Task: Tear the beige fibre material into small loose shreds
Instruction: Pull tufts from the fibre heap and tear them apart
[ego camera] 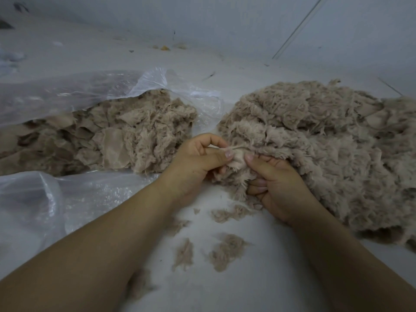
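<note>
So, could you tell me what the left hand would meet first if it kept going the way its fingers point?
Probably the big beige fibre heap: the left hand points right, toward it, pinching a tuft at its edge.

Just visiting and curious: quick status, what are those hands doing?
Left hand and right hand both pinching one fibre clump. Big pile beside. Few shreds on floor. Nothing in the way.

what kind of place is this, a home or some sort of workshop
Probably a plain workroom for sorting textile waste, not a home: a clear plastic bag spilling beige fibre, a big shredded pile, bare white floor and walls.
</note>
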{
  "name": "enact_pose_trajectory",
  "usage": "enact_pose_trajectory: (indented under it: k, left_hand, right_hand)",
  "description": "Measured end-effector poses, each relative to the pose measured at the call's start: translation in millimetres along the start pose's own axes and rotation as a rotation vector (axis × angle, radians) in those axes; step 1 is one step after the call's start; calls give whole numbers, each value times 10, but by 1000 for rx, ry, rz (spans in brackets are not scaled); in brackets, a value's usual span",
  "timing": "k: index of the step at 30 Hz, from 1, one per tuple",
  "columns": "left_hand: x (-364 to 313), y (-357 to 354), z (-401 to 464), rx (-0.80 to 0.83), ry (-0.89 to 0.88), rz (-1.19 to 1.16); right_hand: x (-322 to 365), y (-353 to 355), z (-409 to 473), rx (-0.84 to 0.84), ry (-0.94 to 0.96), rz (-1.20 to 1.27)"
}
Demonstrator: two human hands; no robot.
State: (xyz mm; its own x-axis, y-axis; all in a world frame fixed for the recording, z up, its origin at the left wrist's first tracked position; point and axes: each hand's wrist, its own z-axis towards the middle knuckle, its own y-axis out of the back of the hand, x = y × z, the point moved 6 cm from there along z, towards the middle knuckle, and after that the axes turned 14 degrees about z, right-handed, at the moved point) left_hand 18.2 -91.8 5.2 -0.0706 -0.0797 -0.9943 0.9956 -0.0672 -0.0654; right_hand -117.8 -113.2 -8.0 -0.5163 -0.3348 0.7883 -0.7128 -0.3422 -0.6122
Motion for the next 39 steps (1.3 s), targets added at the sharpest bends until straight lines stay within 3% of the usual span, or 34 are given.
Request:
enact_pose_trajectory:
  k: [3, 8, 17, 29, 36, 39]
  left_hand:
    - [27, 21, 4, -4, 24, 57]
    - [6, 24, 27, -143, -30, 237]
    - [2, 26, 37, -145, -14, 165]
    - [115, 127, 111, -225, -30, 290]
    - [121, 136, 121, -272, -49, 436]
    - [77, 70, 65, -239, -32, 411]
  right_hand:
    - [16, 10, 1, -23, 26, 26]
    - [36, 1, -27, -54, 48, 5]
    - [51, 28, -53, -98, 47, -12]
    - [65, 106, -34, -205, 66, -4]
    - [79, 119, -40, -168, 48, 93]
    - [61, 70, -37, -105, 53, 16]
